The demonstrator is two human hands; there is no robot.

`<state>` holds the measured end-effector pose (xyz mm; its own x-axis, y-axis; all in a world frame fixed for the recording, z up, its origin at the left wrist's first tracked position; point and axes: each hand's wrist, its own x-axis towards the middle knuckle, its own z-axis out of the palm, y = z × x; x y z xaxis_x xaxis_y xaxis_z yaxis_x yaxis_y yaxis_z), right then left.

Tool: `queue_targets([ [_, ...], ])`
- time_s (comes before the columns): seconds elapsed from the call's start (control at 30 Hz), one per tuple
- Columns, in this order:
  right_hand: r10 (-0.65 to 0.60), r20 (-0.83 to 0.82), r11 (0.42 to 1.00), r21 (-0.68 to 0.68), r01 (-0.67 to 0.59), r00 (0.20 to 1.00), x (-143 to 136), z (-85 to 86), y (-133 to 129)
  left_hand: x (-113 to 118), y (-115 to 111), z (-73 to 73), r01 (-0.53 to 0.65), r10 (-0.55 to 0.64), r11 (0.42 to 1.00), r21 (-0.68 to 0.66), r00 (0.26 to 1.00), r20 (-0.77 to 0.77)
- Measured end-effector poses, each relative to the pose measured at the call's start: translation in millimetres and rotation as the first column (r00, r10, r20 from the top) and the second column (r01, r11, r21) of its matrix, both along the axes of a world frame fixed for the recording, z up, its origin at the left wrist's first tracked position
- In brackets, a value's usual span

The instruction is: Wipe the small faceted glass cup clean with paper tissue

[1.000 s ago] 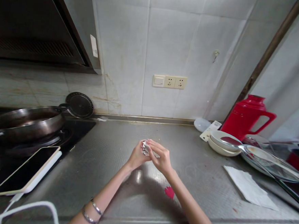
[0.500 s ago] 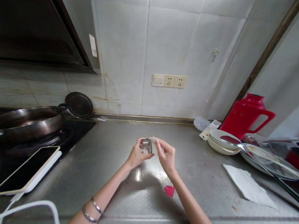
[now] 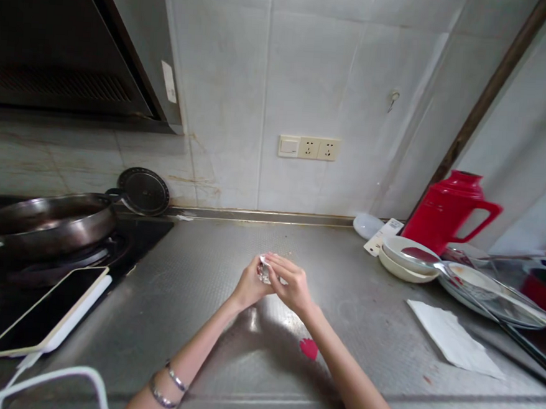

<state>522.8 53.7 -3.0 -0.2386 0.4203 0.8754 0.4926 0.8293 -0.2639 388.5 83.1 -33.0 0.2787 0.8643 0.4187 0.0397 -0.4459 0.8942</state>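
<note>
My left hand (image 3: 247,285) is wrapped around a small clear glass object (image 3: 264,272), possibly a little cup, held above the middle of the metal counter. My right hand (image 3: 291,285) reaches over it with bent fingers, covering most of the glass. A bit of thin white tissue (image 3: 263,260) shows at the right fingertips, against the glass. Below the hands, a red scrap (image 3: 309,348) with a jagged edge lies on the counter.
At left a pan (image 3: 52,220) sits on the black stove, with a phone (image 3: 48,313) and white cable nearby. Toward the right are a folded tissue (image 3: 455,339), stacked bowls (image 3: 406,270), a plate with utensils (image 3: 490,301) and a red thermos (image 3: 448,210).
My right hand has moved left, from beside the glass object to over it, bringing the white tissue against it. My left hand keeps its hold in nearly the same place.
</note>
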Motion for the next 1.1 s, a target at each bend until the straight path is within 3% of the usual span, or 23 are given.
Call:
queue_targets([
  [0.23,-0.048,0.164,0.988,0.156,0.022,0.985,4,-10.0,-6,1,-1,-0.8,-0.099,0.1,0.995,0.02,0.991,-0.087],
  [0.37,-0.033,0.213,0.981,0.196,-0.01,0.977,3,-14.4,-10,-1,1,-5.4,-0.109,0.109,0.994,0.008,0.992,-0.058],
  [0.53,0.003,0.202,0.99,0.135,-0.031,0.979,-2,-15.8,-20,-5,7,-10.7,-0.112,0.113,0.994,0.021,0.991,-0.066],
  [0.73,0.055,0.067,0.998,-0.022,-0.053,0.996,-3,-7.9,-30,-6,10,-7.7,-0.157,0.154,0.984,-0.084,0.987,-0.045],
  [0.9,-0.159,-0.272,0.985,-0.111,0.133,0.949,9,1.6,-14,-2,4,3.1,-0.153,0.15,0.978,-0.14,0.988,-0.035],
  [0.97,-0.188,-0.261,0.979,-0.128,0.159,0.947,13,0.6,-4,-1,1,5.7,-0.128,0.126,0.976,-0.174,0.992,-0.023],
  [1.1,-0.081,-0.132,0.988,-0.14,0.062,0.988,13,-8.3,7,1,-3,8.0,-0.014,0.032,0.971,-0.24,0.997,0.073],
])
